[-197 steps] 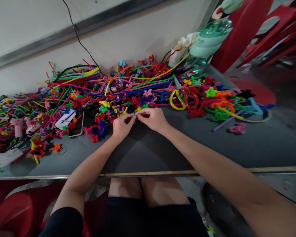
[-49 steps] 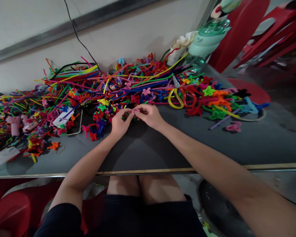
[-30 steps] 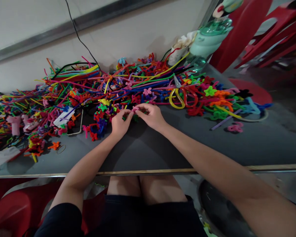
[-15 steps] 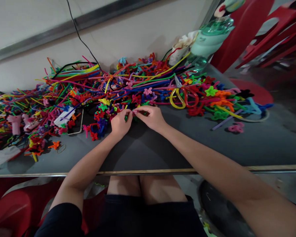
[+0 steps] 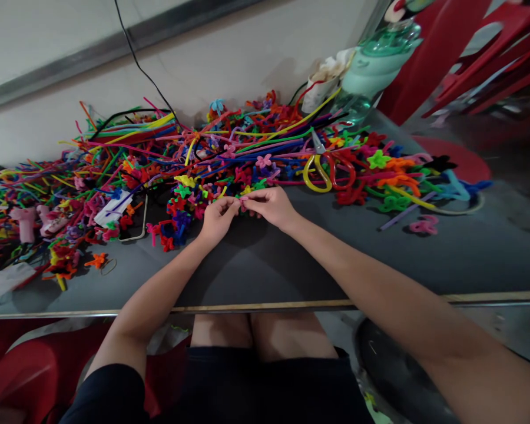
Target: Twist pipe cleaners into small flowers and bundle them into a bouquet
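Over the dark table, my left hand (image 5: 219, 219) and my right hand (image 5: 271, 207) meet fingertip to fingertip. Both are closed in a pinch on a small pink pipe cleaner piece (image 5: 243, 200), mostly covered by the fingers, so its shape cannot be made out. Just behind them spreads a heap of coloured pipe cleaners (image 5: 154, 141), some straight, others bent into small flowers. A pink flower (image 5: 264, 161) lies on the heap above my right hand. To the right of that, scissors (image 5: 318, 168) with one yellow and one red handle rest with their blades partly open.
A phone-like framed object (image 5: 145, 221) lies left of my hands. At the back right stand a white paper cup (image 5: 315, 94) and a green water bottle (image 5: 371, 70). Red chairs (image 5: 441, 59) are beyond. The table's front edge (image 5: 265, 307) runs before my lap.
Both hands keep their pinch on the pink piece; the right fingers have curled in closer and the left fingers have shifted slightly. The camera view has moved a little.
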`<state>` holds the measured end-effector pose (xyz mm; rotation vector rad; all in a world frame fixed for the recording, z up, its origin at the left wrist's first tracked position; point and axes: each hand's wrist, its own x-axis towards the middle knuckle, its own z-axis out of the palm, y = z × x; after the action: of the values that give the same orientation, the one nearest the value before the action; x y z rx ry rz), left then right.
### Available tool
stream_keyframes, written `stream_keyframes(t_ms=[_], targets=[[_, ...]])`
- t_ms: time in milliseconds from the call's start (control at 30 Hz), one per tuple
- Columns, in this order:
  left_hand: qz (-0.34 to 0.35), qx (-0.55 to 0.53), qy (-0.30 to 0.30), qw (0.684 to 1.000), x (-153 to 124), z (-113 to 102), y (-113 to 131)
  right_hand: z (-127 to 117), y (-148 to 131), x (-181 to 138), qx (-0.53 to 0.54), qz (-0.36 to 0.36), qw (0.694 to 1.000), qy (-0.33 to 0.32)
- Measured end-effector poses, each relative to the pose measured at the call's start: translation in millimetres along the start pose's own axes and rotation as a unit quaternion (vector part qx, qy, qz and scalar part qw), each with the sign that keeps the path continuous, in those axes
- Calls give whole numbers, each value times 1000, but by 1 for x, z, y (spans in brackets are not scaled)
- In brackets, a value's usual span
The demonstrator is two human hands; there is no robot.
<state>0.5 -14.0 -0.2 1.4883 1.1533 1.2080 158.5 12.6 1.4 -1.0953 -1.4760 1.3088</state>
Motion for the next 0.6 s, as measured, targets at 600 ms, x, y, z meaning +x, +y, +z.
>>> stream_keyframes(t_ms=[600], targets=[[-8, 31, 11, 999, 8, -12, 14, -14, 8, 0, -277, -243, 928, 57]])
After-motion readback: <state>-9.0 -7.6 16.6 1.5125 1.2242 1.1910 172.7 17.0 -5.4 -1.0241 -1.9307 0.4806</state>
